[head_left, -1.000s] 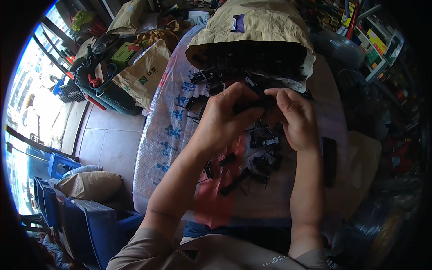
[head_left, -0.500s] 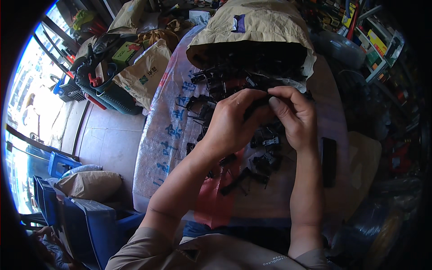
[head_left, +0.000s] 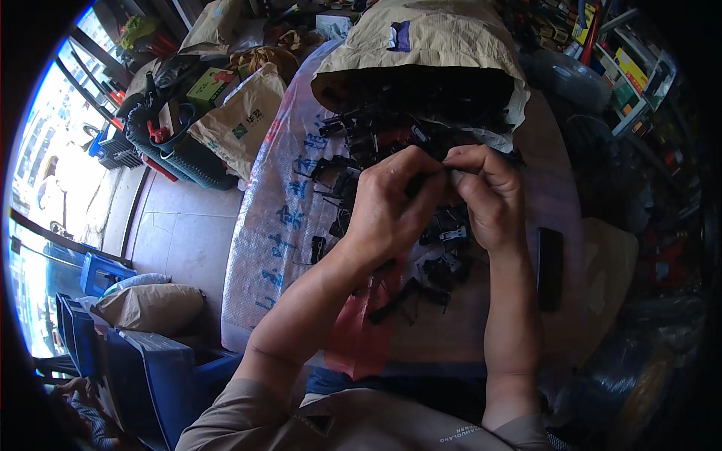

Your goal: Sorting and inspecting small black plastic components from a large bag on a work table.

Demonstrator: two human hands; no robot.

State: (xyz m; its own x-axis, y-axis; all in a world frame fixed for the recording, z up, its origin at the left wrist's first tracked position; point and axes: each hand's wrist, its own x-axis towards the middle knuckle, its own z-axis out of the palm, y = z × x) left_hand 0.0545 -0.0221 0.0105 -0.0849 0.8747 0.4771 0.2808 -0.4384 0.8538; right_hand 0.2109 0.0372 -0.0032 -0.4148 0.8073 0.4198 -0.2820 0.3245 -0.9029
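My left hand [head_left: 395,199] and my right hand [head_left: 490,197] meet above the table, fingertips touching. Both are closed in a pinch. A bit of something dark shows inside the curl of the left hand, but the fingers cover most of it, and what the right fingertips grip is too small to make out. Beneath and around the hands lies a loose pile of small black plastic parts [head_left: 440,272], some with shiny metal bits. Just beyond, a large brown paper sack [head_left: 444,41] lies with its mouth toward me and more black parts inside.
White woven sheeting [head_left: 259,255] with blue writing covers the table, with a red plastic strip [head_left: 357,338] at the near edge. A flat black rectangular object [head_left: 550,269] lies to the right. Blue plastic stools [head_left: 162,376] stand at lower left, and a crowded shelf [head_left: 632,83] at far right.
My right thumb and fingers have closed tighter and moved slightly left and down against the left fingertips. Less of the dark thing shows between the hands. The pile looks the same.
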